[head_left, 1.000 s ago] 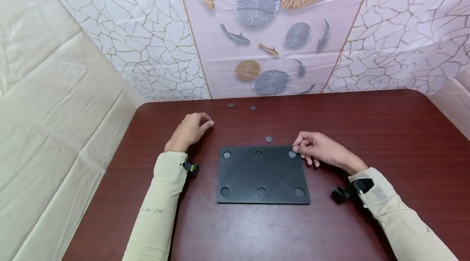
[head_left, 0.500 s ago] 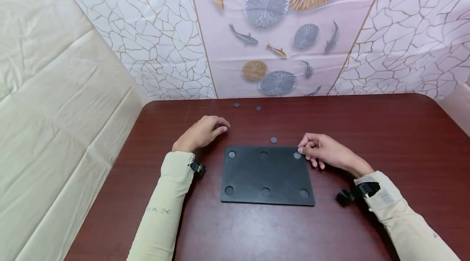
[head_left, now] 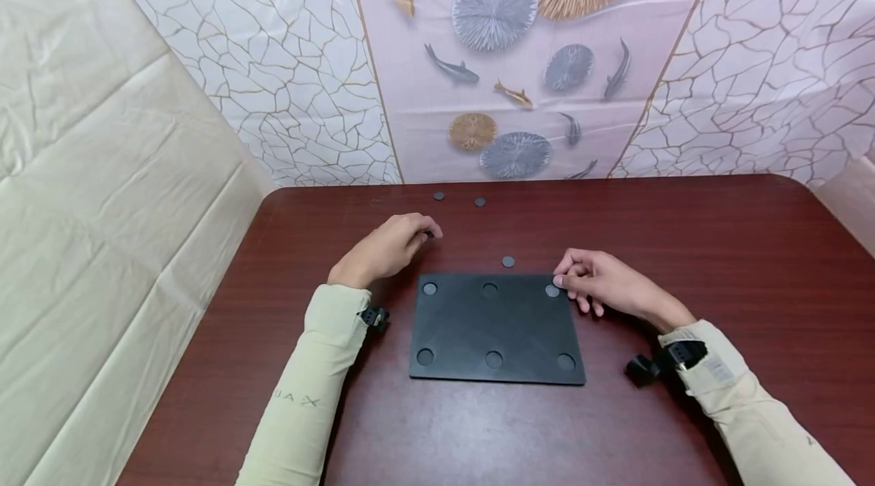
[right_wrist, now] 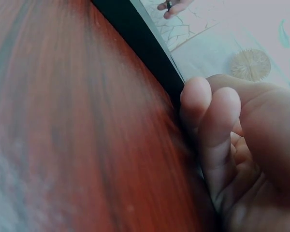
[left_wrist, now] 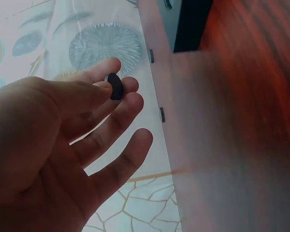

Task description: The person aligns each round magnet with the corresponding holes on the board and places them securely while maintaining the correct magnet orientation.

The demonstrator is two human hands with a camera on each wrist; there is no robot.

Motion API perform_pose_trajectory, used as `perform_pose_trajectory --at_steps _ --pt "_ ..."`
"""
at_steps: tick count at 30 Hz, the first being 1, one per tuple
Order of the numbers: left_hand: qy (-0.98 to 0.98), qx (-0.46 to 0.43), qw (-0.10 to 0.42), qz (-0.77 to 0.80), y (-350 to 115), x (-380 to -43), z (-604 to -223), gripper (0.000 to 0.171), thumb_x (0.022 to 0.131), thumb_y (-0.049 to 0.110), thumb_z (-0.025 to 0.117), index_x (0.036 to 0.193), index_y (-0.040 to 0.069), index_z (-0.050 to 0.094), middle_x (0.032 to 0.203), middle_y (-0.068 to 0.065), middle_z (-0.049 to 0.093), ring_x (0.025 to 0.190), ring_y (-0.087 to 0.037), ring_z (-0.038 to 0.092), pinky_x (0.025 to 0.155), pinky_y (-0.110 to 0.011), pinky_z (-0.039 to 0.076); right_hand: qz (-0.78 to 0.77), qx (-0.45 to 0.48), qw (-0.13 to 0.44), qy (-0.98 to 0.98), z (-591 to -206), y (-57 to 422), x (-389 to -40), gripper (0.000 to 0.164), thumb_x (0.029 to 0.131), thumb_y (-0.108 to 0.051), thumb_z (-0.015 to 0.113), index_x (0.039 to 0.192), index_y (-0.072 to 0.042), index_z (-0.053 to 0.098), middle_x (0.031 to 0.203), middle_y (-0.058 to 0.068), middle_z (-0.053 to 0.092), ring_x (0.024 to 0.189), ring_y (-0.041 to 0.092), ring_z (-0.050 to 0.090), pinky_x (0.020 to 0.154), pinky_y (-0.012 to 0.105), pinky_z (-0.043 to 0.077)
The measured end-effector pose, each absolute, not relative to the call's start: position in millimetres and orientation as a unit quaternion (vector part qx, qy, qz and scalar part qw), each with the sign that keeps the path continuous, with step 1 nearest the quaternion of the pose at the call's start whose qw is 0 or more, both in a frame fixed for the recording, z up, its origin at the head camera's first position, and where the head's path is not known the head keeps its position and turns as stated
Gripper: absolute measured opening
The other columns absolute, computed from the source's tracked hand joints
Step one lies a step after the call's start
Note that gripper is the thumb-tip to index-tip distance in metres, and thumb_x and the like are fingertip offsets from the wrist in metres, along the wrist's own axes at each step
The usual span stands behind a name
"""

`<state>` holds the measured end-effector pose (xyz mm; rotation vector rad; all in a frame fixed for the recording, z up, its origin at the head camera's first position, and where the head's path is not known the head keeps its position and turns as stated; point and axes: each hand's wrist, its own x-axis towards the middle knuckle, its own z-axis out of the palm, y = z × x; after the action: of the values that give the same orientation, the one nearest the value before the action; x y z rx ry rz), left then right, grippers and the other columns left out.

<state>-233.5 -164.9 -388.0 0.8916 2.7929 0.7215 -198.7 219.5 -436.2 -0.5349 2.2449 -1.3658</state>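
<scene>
My left hand (head_left: 386, 247) is raised over the table, behind and left of a black board (head_left: 495, 326). In the left wrist view its thumb and index finger pinch a small dark disc (left_wrist: 115, 87); the other fingers are spread. The board has several round recesses. Grey discs sit in its far left recess (head_left: 429, 288) and far right recess (head_left: 552, 291). My right hand (head_left: 598, 281) is at the board's far right corner, thumb and index fingertips beside that disc, other fingers bent past the edge. I cannot tell whether it grips the board.
One loose disc (head_left: 508, 262) lies just behind the board. Two more, a left disc (head_left: 439, 196) and a right disc (head_left: 480, 202), lie near the back edge of the brown table (head_left: 697, 243). A patterned cloth (head_left: 516, 91) hangs behind the table.
My left hand has moved right, and a dark disc now shows between its fingers. The head view shifted slightly early on. My right hand stays at the board's corner.
</scene>
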Motion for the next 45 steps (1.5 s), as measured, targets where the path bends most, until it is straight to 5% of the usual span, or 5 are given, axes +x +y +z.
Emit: perform_pose_trajectory --at_steps 15,25,33,45 --pt "0.911 0.329 0.095 0.229 -148 -222 -392 0.022 0.109 0.007 0.058 0.125 0.007 0.073 0.124 -0.006 0.071 0.115 -0.02 0.066 0.102 -0.036 0.052 -0.497 -0.191 0.227 0.816 -440 218 -198 0.015 0.107 -0.013 0.063 0.11 0.001 0.059 0.074 0.011 0.063 0.053 0.016 0.059 0.043 0.029 0.05" --pt "0.899 0.363 0.088 0.23 -137 -220 -390 0.02 0.107 0.005 0.06 0.122 0.005 0.073 0.119 -0.007 0.071 0.108 -0.018 0.066 0.097 -0.034 0.054 -0.497 -0.193 0.227 0.815 -440 219 -198 0.015 0.107 -0.012 0.063 0.111 0.002 0.058 0.074 0.012 0.063 0.053 0.016 0.059 0.043 0.029 0.05" --pt "0.897 0.363 0.091 0.233 -129 -221 -393 0.026 0.107 0.004 0.06 0.131 -0.001 0.069 0.129 -0.013 0.071 0.119 -0.023 0.067 0.103 -0.036 0.053 -0.493 -0.194 0.228 0.817 -439 219 -199 0.016 0.107 -0.013 0.063 0.111 0.002 0.058 0.073 0.012 0.063 0.053 0.017 0.059 0.043 0.03 0.05" --pt "0.892 0.376 0.072 0.241 -122 -218 -392 0.019 0.107 0.01 0.063 0.122 0.002 0.072 0.118 -0.009 0.071 0.111 -0.02 0.065 0.1 -0.033 0.052 -0.492 -0.192 0.225 0.819 -438 219 -201 0.016 0.107 -0.013 0.063 0.111 0.001 0.059 0.073 0.012 0.063 0.053 0.016 0.059 0.043 0.03 0.051"
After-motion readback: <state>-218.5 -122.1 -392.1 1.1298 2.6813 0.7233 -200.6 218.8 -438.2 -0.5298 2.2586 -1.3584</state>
